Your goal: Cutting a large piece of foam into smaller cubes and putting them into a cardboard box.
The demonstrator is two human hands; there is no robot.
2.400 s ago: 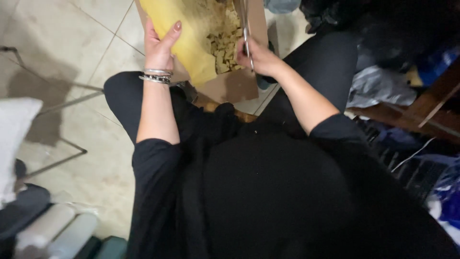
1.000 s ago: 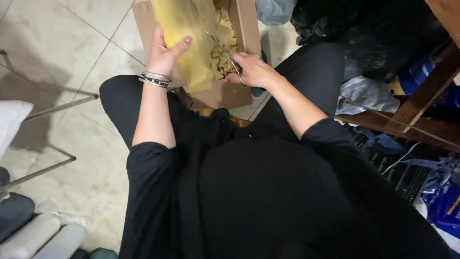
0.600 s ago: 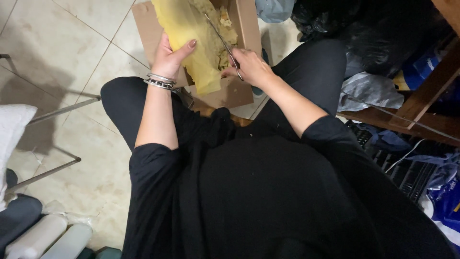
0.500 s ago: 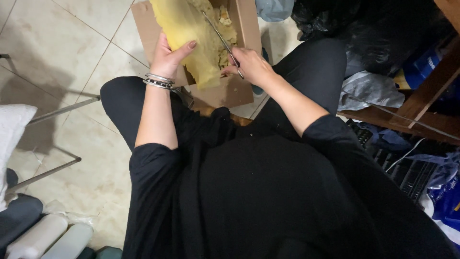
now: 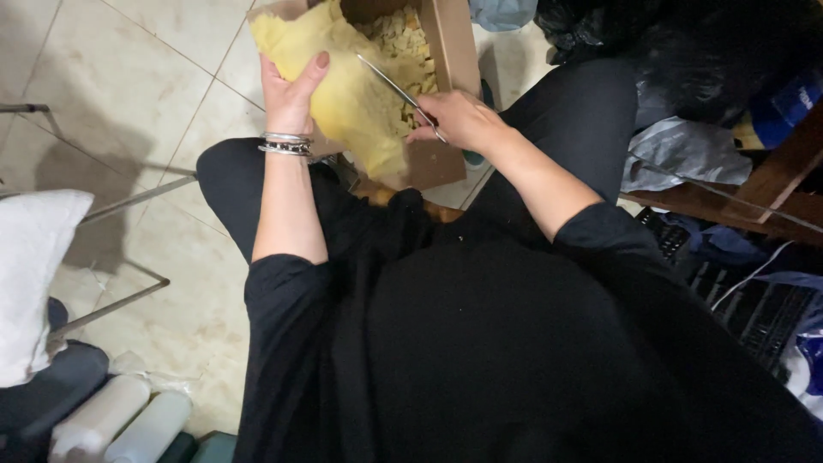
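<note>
Left hand (image 5: pixel 290 93) grips the yellow foam sheet (image 5: pixel 343 90) from its left edge, thumb on the near face, fingers wrapped behind, holding it up over the open cardboard box (image 5: pixel 446 94) on the tiled floor (image 5: pixel 129 103). Right hand (image 5: pixel 459 120) is closed round the handles of the scissors (image 5: pixel 396 86), blades lying across the sheet's right side (how far apart the blades stand is unclear). Small yellow foam pieces (image 5: pixel 403 34) lie in the box; 2 or more silver bracelets (image 5: pixel 285 144) circle the left wrist.
</note>
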